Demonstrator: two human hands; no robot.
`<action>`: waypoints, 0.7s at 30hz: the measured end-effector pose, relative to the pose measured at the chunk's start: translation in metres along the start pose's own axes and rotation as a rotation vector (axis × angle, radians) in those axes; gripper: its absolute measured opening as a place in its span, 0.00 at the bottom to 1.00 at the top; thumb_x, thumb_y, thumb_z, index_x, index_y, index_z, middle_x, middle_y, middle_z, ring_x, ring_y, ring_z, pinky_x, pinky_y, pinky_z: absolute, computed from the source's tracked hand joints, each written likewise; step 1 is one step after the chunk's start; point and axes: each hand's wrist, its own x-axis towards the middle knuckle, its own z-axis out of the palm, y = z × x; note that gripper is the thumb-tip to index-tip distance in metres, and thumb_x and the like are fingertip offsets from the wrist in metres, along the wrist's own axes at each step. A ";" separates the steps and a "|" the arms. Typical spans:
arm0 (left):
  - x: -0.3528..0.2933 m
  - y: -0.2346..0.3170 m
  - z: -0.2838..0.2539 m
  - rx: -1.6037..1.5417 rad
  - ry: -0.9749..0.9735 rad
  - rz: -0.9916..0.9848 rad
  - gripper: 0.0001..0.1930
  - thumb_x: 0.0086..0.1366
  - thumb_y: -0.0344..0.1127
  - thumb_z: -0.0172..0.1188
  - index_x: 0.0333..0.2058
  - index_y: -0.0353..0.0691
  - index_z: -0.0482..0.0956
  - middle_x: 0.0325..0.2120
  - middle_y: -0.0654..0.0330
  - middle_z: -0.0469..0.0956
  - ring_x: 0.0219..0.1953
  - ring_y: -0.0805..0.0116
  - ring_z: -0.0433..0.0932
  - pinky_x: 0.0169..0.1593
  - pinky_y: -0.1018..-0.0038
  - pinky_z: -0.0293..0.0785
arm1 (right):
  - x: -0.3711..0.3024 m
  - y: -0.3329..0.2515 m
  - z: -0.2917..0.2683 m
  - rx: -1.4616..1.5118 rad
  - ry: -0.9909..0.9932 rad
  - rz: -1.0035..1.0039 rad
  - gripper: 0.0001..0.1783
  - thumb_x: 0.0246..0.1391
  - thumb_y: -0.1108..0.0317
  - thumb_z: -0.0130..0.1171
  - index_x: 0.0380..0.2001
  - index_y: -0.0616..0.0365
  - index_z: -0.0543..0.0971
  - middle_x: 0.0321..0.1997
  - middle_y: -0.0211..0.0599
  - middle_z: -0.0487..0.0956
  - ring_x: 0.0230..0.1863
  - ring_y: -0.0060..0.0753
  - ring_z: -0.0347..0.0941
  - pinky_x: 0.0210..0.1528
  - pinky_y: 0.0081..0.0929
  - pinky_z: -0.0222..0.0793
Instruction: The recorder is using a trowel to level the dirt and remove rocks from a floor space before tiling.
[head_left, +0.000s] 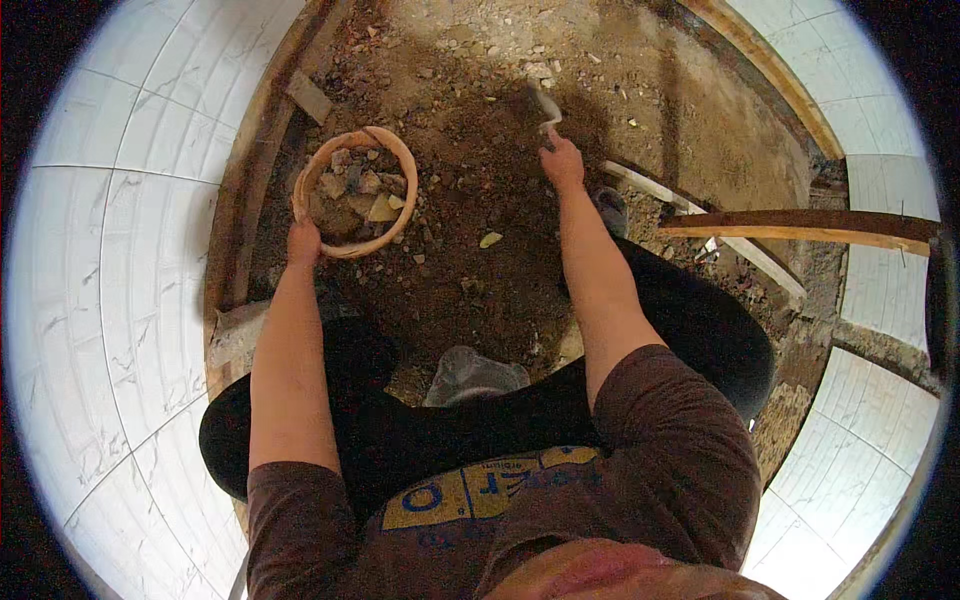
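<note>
While curled, right hand (562, 164) round trowel (549, 109)

Got a basin (407, 165) on the dirt floor (470, 270), left of centre, with rubble (365, 190) in it and the left hand (304, 243) on its near left rim. Look right and farther off for the right hand (563, 165), with a hand tool (549, 110) at its far end. Got a plastic bag (472, 375) way nearer, between the legs (690, 310). Over right, can spot a beam (820, 222) lying across a strip (760, 262). Got tiled walls (90, 220) far left and far right, too.
</note>
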 end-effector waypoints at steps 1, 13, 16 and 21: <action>0.001 -0.004 -0.003 0.001 0.009 -0.005 0.28 0.73 0.50 0.35 0.53 0.28 0.69 0.42 0.45 0.76 0.41 0.50 0.79 0.44 0.56 0.74 | 0.000 -0.010 0.002 0.006 0.001 -0.007 0.32 0.59 0.59 0.54 0.66 0.46 0.62 0.59 0.53 0.71 0.37 0.50 0.76 0.44 0.38 0.72; 0.016 0.013 0.048 -0.096 -0.169 -0.079 0.24 0.73 0.45 0.39 0.55 0.29 0.66 0.40 0.43 0.76 0.42 0.48 0.77 0.43 0.56 0.75 | 0.000 0.043 0.004 0.152 -0.035 0.305 0.32 0.58 0.62 0.55 0.65 0.53 0.64 0.39 0.50 0.77 0.35 0.50 0.74 0.37 0.43 0.70; 0.032 -0.036 0.002 0.757 0.019 0.413 0.29 0.74 0.51 0.32 0.53 0.27 0.67 0.38 0.42 0.77 0.40 0.46 0.77 0.42 0.56 0.75 | 0.010 -0.002 0.013 0.286 -0.001 0.159 0.32 0.55 0.61 0.56 0.64 0.51 0.64 0.42 0.54 0.76 0.41 0.54 0.74 0.43 0.46 0.71; 0.001 0.003 0.024 -0.043 -0.079 -0.002 0.31 0.73 0.53 0.31 0.50 0.27 0.70 0.37 0.43 0.77 0.38 0.46 0.78 0.42 0.55 0.73 | 0.006 0.011 0.012 -0.063 -0.198 0.209 0.34 0.58 0.62 0.55 0.67 0.50 0.60 0.48 0.53 0.75 0.47 0.49 0.73 0.45 0.44 0.73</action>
